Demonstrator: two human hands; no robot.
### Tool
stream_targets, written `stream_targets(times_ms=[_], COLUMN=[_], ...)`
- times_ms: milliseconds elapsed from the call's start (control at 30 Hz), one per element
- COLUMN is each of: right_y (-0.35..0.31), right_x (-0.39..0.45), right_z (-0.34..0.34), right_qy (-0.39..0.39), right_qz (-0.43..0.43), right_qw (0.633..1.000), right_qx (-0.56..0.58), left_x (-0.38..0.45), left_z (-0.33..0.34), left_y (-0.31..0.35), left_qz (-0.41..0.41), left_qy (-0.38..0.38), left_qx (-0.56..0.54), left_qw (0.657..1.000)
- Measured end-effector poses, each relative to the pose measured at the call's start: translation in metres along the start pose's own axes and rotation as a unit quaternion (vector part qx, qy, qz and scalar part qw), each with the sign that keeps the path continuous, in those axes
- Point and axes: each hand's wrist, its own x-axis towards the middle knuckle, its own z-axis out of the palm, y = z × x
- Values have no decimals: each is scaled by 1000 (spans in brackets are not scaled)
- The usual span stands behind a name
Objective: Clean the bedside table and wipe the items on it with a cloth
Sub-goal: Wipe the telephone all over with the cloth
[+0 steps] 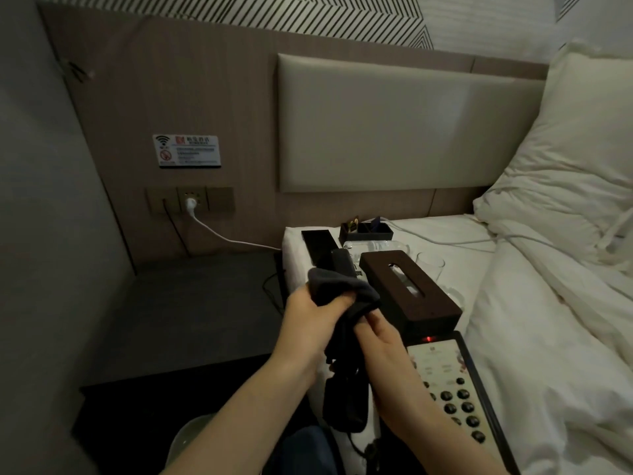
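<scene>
My left hand (308,313) grips the dark cloth (342,293), fingers curled into the bunched upper part; my right hand (380,341) pinches the same cloth from 4 o'clock, and its tail hangs down between my wrists. Just under the hanging tail, at 6 o'clock, lies a dark handset (342,402) with a cord. At 2 o'clock of the grip sits a dark tissue box (411,289), a white tissue showing in its top slot. Beyond the cloth at 12 o'clock: a flat black tray (317,243) and a small black organizer (368,232) holding packets I can't identify. A clear glass (430,265) stands at the box's far side. The telephone (452,382) lies at 5 o'clock, red light lit. All of these rest on the white bed (513,320). The bedside table (191,303) lies at 9 o'clock, apart from both hands.
</scene>
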Motion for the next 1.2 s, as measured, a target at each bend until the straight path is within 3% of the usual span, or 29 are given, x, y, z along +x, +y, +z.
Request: stream_targets(times_ms=[200, 300, 433, 600, 700, 800, 1000, 1100, 1200], right_y=[-17, -21, -21, -23, -18, -14, -19, -18, -16], right_x=[-5, -3, -4, -9, -10, -10, 2, 0, -2], right_z=[-7, -15, -15, -10, -3, 5, -1, -2, -6], right_qy=[-56, -69, -70, -131, -146, -98, -18, -19, -49], right_qz=[-3, 24, 67, 187, 200, 186, 137, 133, 128], right_qw=[998, 996, 994, 962, 957, 973, 990, 991, 989], right_qx=[19, 42, 57, 147, 150, 99, 21, -8, 51], left_x=[7, 5, 6, 24, 25, 21, 0, 0, 2], left_z=[-15, -17, -13, -18, -17, -16, -17, -23, -32], left_y=[-4, -7, -6, 4, 3, -2, -5, -4, 1], left_qz=[-120, -133, -117, -67, -70, -77, -136, -130, -114], left_qy=[-62, -73, -25, 46, 70, 83, -77, -92, -131], left_qx=[-146, -91, -74, -108, -129, -137, -73, -40, -16], left_qw=[980, 984, 990, 991, 987, 984, 985, 987, 985])
